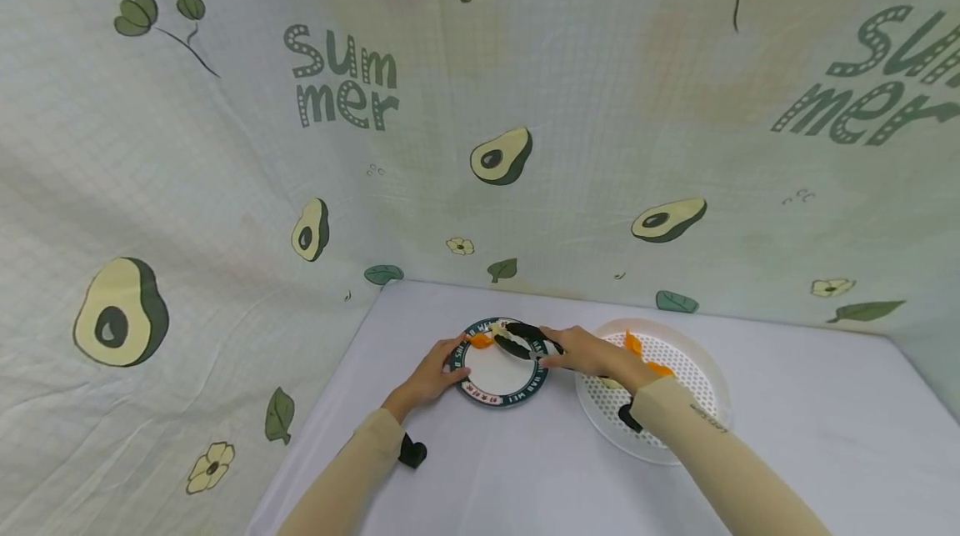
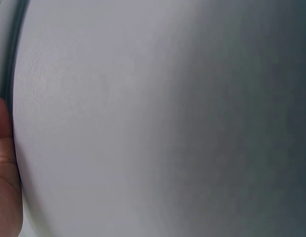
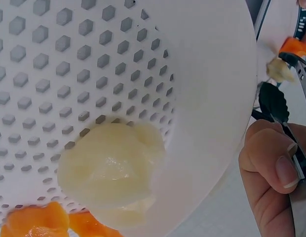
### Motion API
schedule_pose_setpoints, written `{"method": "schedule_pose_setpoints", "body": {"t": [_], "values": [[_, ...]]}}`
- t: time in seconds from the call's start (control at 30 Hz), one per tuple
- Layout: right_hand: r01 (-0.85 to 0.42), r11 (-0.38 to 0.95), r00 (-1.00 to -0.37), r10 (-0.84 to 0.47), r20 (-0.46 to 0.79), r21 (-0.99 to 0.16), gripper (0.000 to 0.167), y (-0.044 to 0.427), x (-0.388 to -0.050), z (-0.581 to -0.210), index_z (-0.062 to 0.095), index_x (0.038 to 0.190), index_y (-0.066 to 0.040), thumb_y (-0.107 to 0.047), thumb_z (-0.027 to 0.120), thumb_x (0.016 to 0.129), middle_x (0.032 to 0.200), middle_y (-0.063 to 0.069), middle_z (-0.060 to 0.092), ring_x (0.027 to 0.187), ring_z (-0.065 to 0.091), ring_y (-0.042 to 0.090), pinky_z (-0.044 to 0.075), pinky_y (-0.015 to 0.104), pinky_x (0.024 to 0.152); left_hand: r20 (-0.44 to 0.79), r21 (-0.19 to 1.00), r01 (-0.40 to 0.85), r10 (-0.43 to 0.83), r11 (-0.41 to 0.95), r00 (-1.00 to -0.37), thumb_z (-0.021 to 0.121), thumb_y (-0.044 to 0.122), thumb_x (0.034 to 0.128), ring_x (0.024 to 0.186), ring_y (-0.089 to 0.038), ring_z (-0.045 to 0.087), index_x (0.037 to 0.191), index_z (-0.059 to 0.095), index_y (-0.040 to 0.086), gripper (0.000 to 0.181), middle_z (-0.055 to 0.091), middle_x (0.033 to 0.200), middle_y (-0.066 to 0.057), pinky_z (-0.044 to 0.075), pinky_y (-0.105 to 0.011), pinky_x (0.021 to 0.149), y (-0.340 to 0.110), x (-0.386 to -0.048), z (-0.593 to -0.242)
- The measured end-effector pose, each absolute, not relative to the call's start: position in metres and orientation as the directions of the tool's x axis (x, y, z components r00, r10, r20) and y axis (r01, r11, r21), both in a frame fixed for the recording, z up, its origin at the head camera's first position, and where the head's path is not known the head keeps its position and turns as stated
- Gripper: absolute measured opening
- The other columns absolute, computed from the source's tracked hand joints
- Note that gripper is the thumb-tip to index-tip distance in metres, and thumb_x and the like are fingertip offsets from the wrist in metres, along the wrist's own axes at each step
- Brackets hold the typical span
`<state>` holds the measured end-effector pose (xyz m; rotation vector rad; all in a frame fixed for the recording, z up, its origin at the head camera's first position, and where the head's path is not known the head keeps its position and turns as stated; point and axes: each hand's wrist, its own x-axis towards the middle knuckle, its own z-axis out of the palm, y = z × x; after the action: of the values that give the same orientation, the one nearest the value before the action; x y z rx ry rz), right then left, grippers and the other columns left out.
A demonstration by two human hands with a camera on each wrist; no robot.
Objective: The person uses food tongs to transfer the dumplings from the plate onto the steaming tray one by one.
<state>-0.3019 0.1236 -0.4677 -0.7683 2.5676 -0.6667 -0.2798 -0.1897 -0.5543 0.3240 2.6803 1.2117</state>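
My left hand (image 1: 431, 376) holds the left rim of a round plate (image 1: 477, 393) with a white middle and a dark green lettered border. In the left wrist view, part of that hand (image 2: 6, 168) lies along the edge. My right hand (image 1: 581, 350) grips black tongs (image 1: 534, 330), their two heads apart over the plate's far right side. A pale piece of food (image 1: 498, 331) lies by the tong heads; an orange piece (image 1: 480, 341) lies left of it on the plate. In the right wrist view, thumb and fingers (image 3: 269, 153) pinch the tongs (image 3: 274, 101).
A white perforated basket (image 1: 716, 382) stands to the right, partly under my right forearm. It contains orange pieces (image 3: 37, 220) and a pale, rounded chunk (image 3: 111, 165). A printed cloth (image 1: 420, 211) hangs behind the white table (image 1: 510, 469).
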Motion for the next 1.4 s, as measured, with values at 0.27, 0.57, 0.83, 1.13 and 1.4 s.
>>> {"method": "schedule_pose_setpoints", "body": {"t": [0.27, 0.57, 0.83, 1.13, 1.4], "values": [[-0.388, 0.767, -0.797, -0.558, -0.232, -0.512, 0.067, 0.116, -0.302, -0.470, 0.037, 0.151, 0.003, -0.029, 0.065, 0.098, 0.143, 0.028, 0.048, 0.133, 0.046, 0.041, 0.038, 0.053, 0.110, -0.065, 0.758, 0.129, 0.270, 0.639, -0.961, 0.067, 0.023, 0.0973, 0.139, -0.038, 0.037, 0.157, 0.032, 0.012, 0.070, 0.038, 0.151, -0.019, 0.028, -0.053, 0.116, -0.190, -0.279, -0.553], [-0.412, 0.772, -0.798, -0.562, -0.217, -0.485, 0.064, 0.117, -0.298, -0.469, 0.040, 0.150, 0.002, -0.027, 0.065, 0.098, 0.139, 0.031, 0.051, 0.129, 0.049, 0.043, 0.040, 0.055, 0.108, -0.067, 0.761, 0.126, 0.270, 0.636, -0.960, 0.067, 0.023, 0.0972, 0.138, -0.038, 0.038, 0.157, 0.032, 0.011, 0.070, 0.038, 0.151, -0.019, 0.029, -0.052, 0.116, -0.189, -0.278, -0.555], [-0.423, 0.766, -0.789, -0.574, -0.218, -0.484, 0.064, 0.123, -0.292, -0.464, 0.039, 0.151, 0.001, -0.028, 0.064, 0.099, 0.141, 0.029, 0.050, 0.130, 0.048, 0.043, 0.040, 0.055, 0.108, -0.070, 0.758, 0.127, 0.273, 0.640, -0.959, 0.067, 0.023, 0.0973, 0.135, -0.037, 0.042, 0.157, 0.031, 0.012, 0.071, 0.038, 0.151, -0.019, 0.033, -0.051, 0.114, -0.189, -0.278, -0.556], [-0.505, 0.683, -0.758, -0.643, -0.105, -0.528, 0.068, 0.152, -0.278, -0.449, 0.038, 0.150, 0.003, -0.038, 0.059, 0.100, 0.144, 0.026, 0.049, 0.132, 0.047, 0.042, 0.040, 0.055, 0.108, -0.080, 0.755, 0.121, 0.275, 0.644, -0.958, 0.066, 0.024, 0.0975, 0.138, -0.038, 0.039, 0.157, 0.031, 0.013, 0.070, 0.037, 0.152, -0.019, 0.031, -0.052, 0.115, -0.190, -0.277, -0.556], [-0.569, 0.633, -0.739, -0.674, -0.012, -0.524, 0.071, 0.189, -0.260, -0.432, 0.038, 0.151, 0.002, -0.044, 0.057, 0.100, 0.127, 0.016, 0.063, 0.098, 0.059, 0.018, 0.050, 0.039, 0.090, -0.065, 0.764, 0.133, 0.280, 0.632, -0.958, 0.066, 0.023, 0.0978, 0.139, -0.037, 0.037, 0.157, 0.031, 0.011, 0.070, 0.037, 0.152, -0.019, 0.029, -0.051, 0.116, -0.189, -0.278, -0.553]]}}
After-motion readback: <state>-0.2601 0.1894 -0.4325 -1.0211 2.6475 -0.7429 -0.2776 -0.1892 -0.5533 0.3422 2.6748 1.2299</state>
